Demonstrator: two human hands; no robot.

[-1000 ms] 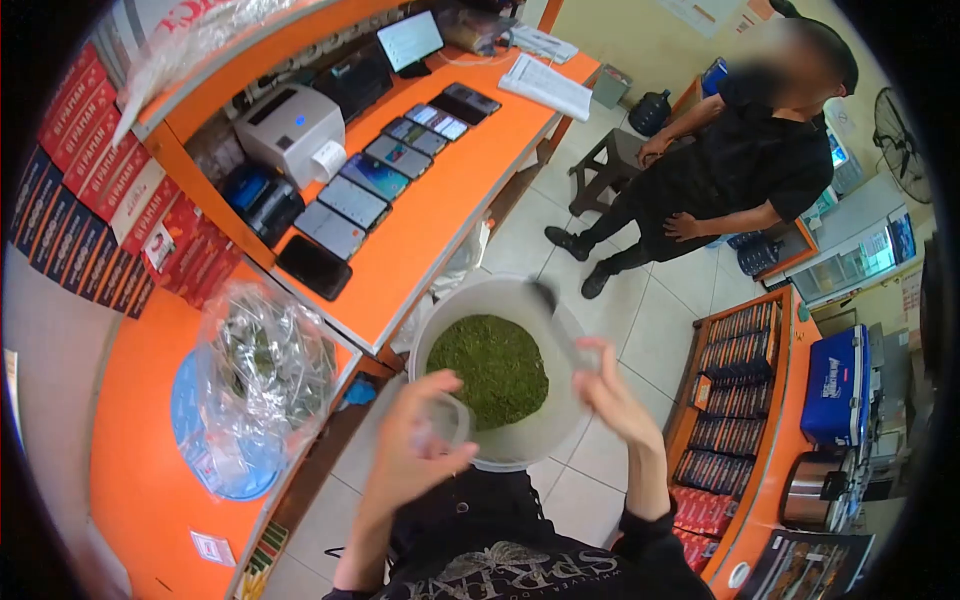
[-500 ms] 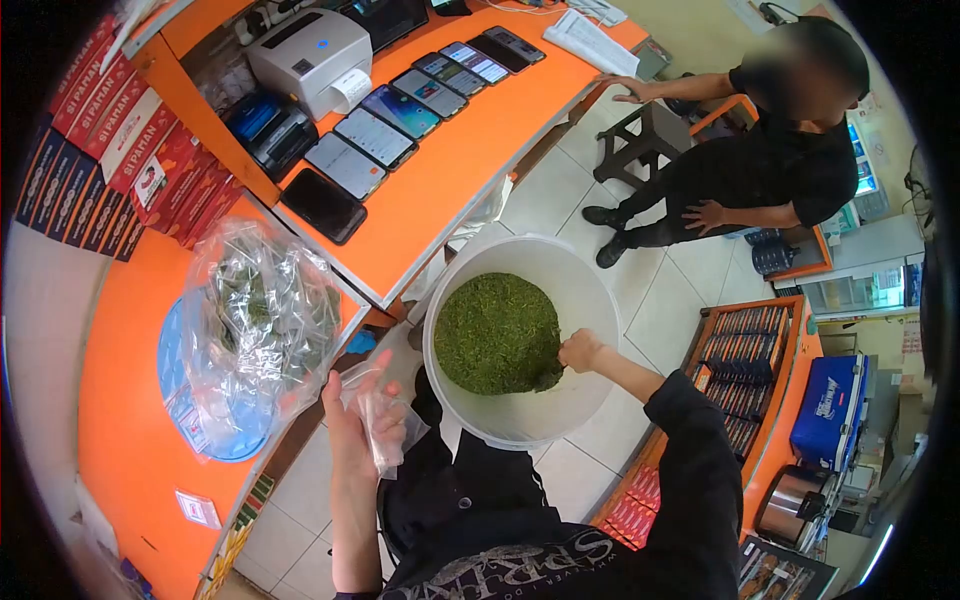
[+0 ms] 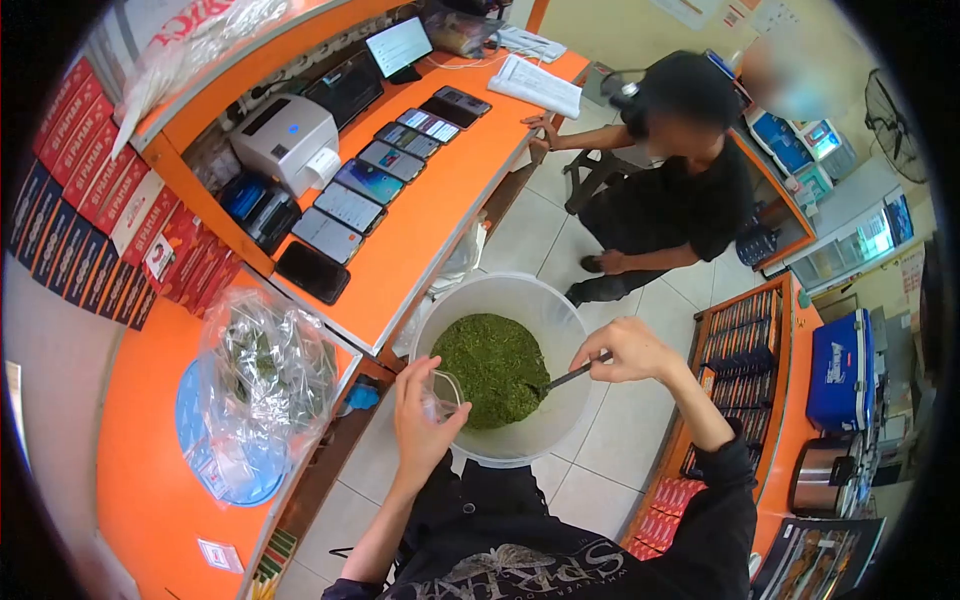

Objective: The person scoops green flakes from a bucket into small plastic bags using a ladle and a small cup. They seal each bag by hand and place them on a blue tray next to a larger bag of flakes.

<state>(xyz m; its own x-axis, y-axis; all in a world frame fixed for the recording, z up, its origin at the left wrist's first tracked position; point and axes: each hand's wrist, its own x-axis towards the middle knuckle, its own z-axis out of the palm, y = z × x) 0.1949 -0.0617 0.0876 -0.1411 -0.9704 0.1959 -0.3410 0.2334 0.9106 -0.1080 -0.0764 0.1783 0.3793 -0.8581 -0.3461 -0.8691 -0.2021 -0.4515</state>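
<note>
The right hand is clenched on a dark spoon. Its handle slants down and left into the green flakes in the white bucket. Left of the spoon's tip, the left hand pinches a clear bag over the bucket's near-left rim, the nearer hand to the flakes.

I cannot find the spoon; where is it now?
Head view, centre-right: the right hand holds the spoon, its tip in the green flakes inside the white bucket.
</note>
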